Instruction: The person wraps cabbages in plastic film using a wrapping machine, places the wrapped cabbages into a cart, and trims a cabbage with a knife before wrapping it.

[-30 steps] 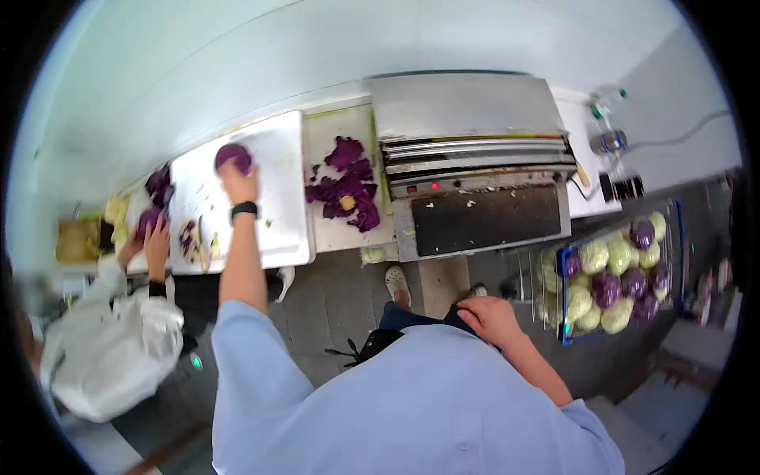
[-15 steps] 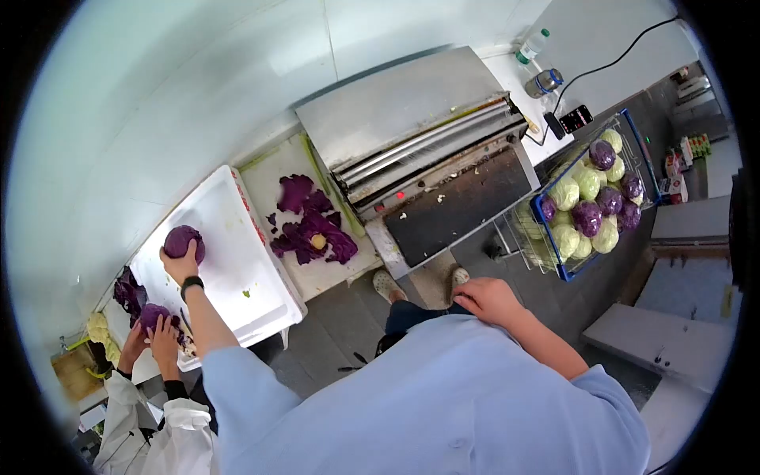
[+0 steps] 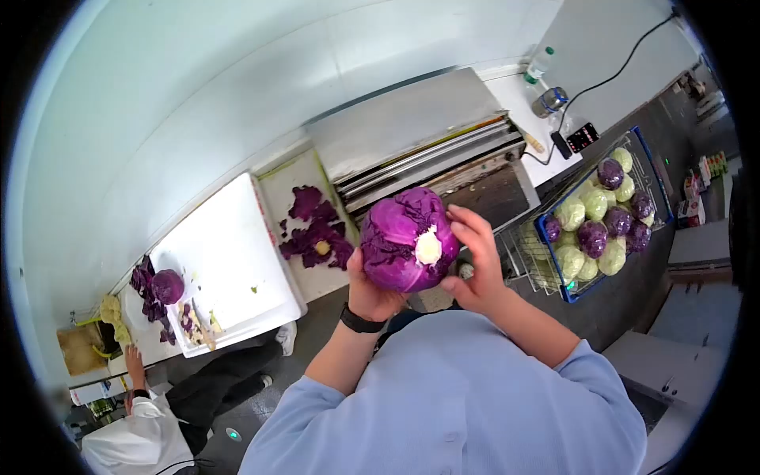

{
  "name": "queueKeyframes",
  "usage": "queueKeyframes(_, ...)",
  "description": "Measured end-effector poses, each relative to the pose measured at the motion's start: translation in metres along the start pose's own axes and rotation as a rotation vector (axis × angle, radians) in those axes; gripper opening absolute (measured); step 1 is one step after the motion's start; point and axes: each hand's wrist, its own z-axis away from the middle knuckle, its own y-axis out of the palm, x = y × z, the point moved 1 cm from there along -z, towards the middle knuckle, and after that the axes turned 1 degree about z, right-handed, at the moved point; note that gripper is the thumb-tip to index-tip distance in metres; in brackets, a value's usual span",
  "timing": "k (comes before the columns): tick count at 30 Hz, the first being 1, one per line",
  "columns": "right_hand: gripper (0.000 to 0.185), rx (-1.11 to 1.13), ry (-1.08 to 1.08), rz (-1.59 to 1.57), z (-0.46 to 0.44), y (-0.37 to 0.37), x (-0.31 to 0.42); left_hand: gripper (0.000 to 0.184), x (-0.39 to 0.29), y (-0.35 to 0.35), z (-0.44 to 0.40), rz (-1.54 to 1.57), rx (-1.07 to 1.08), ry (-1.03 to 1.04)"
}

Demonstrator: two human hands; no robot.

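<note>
Holding: one round, glossy purple cabbage, pale stem outward; left hand grasping lower edge, right hand loosely grasping opposite edge. Behind: grey metal machine.

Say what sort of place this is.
Likely a produce-wrapping area: a held round purple cabbage, a silver metal machine resembling a film wrapper, and film-wrapped green and purple cabbages in a blue-edged wire cart.

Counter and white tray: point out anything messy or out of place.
Torn purple leaves lie loose on the counter, a pale stump among them, and scraps litter one corner of the white tray. Both look like uncleared trimmings.
</note>
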Motion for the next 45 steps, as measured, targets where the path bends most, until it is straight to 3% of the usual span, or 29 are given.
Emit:
queueKeyframes(4, 0.096, -0.03, -0.042, 0.027, 0.015, -0.038, -0.022, 0.099, 0.039, 0.021, -0.03, -0.2, -0.121, -0.013)
queueKeyframes(6, 0.117, 0.001, -0.027, 0.051, 0.014, -0.057, -0.038, 0.091, 0.06, 0.063, -0.038, -0.416, -0.208, 0.093)
queueKeyframes(7, 0.122, -0.108, -0.041, 0.054, 0.012, -0.067, -0.054, 0.088, 0.071, 0.081, -0.046, -0.524, -0.255, 0.149)
queueKeyframes(9, 0.124, -0.207, 0.244, -0.577, 0.019, -0.085, -0.083, 0.074, 0.07, 0.078, -0.05, -0.965, -0.177, 0.262)
queueKeyframes(11, 0.105, -0.137, 0.584, -1.099, 0.01, -0.113, -0.095, 0.067, 0.06, 0.092, -0.057, -1.232, -0.213, 0.284)
queueKeyframes(13, 0.095, -0.029, 0.844, -1.664, 0.02, -0.121, -0.13, 0.06, 0.07, 0.093, -0.079, -1.219, -0.365, 0.506)
queueKeyframes(14, 0.085, 0.037, 0.796, -1.717, 0.027, -0.118, -0.148, 0.062, 0.079, 0.095, -0.093, -1.24, -0.344, 0.545)
queueKeyframes(17, 0.081, 0.081, 0.951, -1.848, 0.028, -0.122, -0.155, 0.078, 0.109, 0.093, -0.121, -1.211, -0.195, 0.557)
queueKeyframes(18, 0.079, 0.105, 1.012, -1.8, 0.025, -0.124, -0.153, 0.093, 0.118, 0.1, -0.126, -1.211, -0.2, 0.53)
queueKeyframes(20, 0.077, 0.147, 1.12, -1.695, 0.019, -0.129, -0.146, 0.098, 0.134, 0.099, -0.132, -1.094, -0.274, 0.57)
queueKeyframes(22, 0.077, 0.292, 1.025, -1.361, 0.011, -0.132, -0.153, 0.106, 0.135, 0.095, -0.128, -1.013, -0.436, 0.522)
queueKeyframes(24, 0.075, 0.346, 0.953, -1.134, 0.008, -0.136, -0.161, 0.105, 0.131, 0.079, -0.127, -0.818, -0.425, 0.474)
queueKeyframes(30, 0.069, 0.263, 0.88, -1.02, 0.015, -0.141, -0.146, 0.106, 0.126, 0.067, -0.127, -0.559, -0.276, 0.416)
queueKeyframes(34, 0.061, -0.05, 0.493, -0.787, -0.015, -0.148, -0.131, 0.107, 0.123, 0.058, -0.127, -0.612, -0.271, 0.421)
queueKeyframes(37, 0.055, 0.196, 0.479, -0.598, -0.034, -0.148, -0.128, 0.107, 0.125, 0.056, -0.126, -0.629, -0.295, 0.43)
queueKeyframes(39, 0.044, 0.224, 0.633, -0.915, -0.039, -0.146, -0.143, 0.106, 0.123, 0.053, -0.125, -0.584, -0.288, 0.439)
queueKeyframes(41, 0.042, 0.19, 0.86, -1.036, -0.034, -0.151, -0.161, 0.103, 0.118, 0.047, -0.122, -0.501, -0.26, 0.44)
queueKeyframes(42, 0.055, 0.081, 0.815, -0.991, -0.036, -0.149, -0.154, 0.101, 0.116, 0.048, -0.122, -0.512, -0.262, 0.456)
queueKeyframes(45, 0.092, 0.324, 0.239, -0.375, -0.05, -0.151, -0.14, 0.095, 0.101, 0.053, -0.131, -0.678, -0.284, 0.5)
